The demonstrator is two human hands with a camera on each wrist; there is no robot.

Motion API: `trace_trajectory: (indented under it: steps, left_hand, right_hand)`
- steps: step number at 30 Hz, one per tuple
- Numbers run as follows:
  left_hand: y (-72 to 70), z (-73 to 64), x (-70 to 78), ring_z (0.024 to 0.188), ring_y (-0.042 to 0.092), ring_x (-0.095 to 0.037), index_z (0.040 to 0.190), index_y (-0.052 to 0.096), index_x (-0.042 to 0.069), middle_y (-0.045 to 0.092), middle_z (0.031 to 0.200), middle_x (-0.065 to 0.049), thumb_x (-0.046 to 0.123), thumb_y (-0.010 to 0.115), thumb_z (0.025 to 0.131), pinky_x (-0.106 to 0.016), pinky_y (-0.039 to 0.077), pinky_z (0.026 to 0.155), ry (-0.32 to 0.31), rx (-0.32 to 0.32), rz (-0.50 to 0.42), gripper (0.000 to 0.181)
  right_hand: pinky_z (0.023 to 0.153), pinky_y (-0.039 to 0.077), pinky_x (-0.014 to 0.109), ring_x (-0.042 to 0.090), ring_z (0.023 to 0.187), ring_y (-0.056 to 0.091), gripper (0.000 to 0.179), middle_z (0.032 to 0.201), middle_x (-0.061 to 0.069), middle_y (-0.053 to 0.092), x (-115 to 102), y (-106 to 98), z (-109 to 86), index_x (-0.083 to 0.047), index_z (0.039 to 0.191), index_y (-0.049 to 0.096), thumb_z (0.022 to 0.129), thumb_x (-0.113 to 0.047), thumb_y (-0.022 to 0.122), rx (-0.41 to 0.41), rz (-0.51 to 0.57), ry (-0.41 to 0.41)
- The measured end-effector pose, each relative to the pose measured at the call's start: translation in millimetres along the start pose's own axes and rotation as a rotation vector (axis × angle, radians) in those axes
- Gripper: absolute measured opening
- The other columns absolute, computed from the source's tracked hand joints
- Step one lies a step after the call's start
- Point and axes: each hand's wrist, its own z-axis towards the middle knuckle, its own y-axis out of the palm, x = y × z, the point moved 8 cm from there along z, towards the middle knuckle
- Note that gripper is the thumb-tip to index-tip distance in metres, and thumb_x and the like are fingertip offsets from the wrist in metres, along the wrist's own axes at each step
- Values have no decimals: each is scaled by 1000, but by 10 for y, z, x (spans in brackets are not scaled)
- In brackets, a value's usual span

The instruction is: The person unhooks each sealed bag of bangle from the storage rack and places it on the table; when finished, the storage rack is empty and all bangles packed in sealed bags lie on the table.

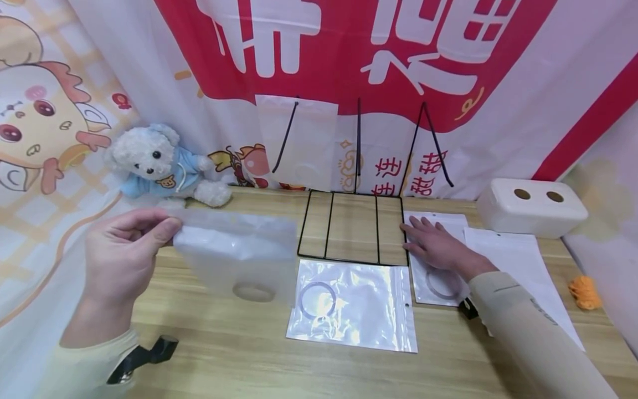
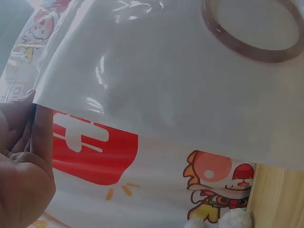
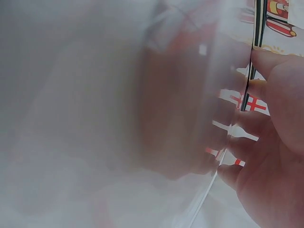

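Note:
My left hand (image 1: pixel 124 255) pinches the top left corner of a translucent zip bag (image 1: pixel 224 249) between thumb and fingers, holding it above the table. Inside the bag lies a bangle (image 2: pixel 251 53), seen in the left wrist view as a brownish ring. My right hand (image 1: pixel 433 244) rests palm down on another zip bag (image 1: pixel 421 282) with a bangle in it, fingers spread over the bag's left edge beside the black wire rack (image 1: pixel 376 230). In the right wrist view, its fingertips touch the glossy bag. Between the hands lies a third bag (image 1: pixel 369 310) with a bangle.
A bag (image 1: pixel 319 138) hangs on the left hook of the rack against the printed curtain. At the right are a white bag (image 1: pixel 518 266), a white box (image 1: pixel 533 205) with two holes and an orange bundle (image 1: pixel 584 292). A white plush toy (image 1: pixel 154 158) sits back left.

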Motion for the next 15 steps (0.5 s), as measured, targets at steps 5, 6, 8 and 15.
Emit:
trace_trajectory:
  steps: [5,6,8,15]
  left_hand:
    - [-44,0,-82,67,74,-9,97,82,-7,82,83,-6,-18,75,91,-20,65,66,-36,-78,26,14]
    - [-52,9,-120,68,74,-8,98,82,-5,82,84,-4,-15,76,92,-19,65,66,-53,-91,44,14]
    - [-73,38,-222,69,75,-5,98,84,2,82,84,1,-10,78,93,-17,64,66,-100,-109,86,14]
    - [-139,246,-672,73,76,-3,95,84,16,81,85,8,1,80,96,-17,65,69,-280,-119,168,15]
  right_hand:
    - [134,2,71,53,166,7,66,180,23,14,-2,-11,-3,-14,171,32,115,-42,49,3,-5,-8]
    - [134,2,71,53,166,7,65,180,23,14,-4,-10,-3,-14,171,31,115,-42,49,3,-3,-10]
    - [134,1,71,53,166,7,65,180,23,14,-5,-8,-3,-14,171,32,115,-42,49,2,-1,-11]
    - [134,2,71,53,166,7,65,180,23,13,-9,0,-2,-13,171,31,115,-42,49,-2,-3,-13]
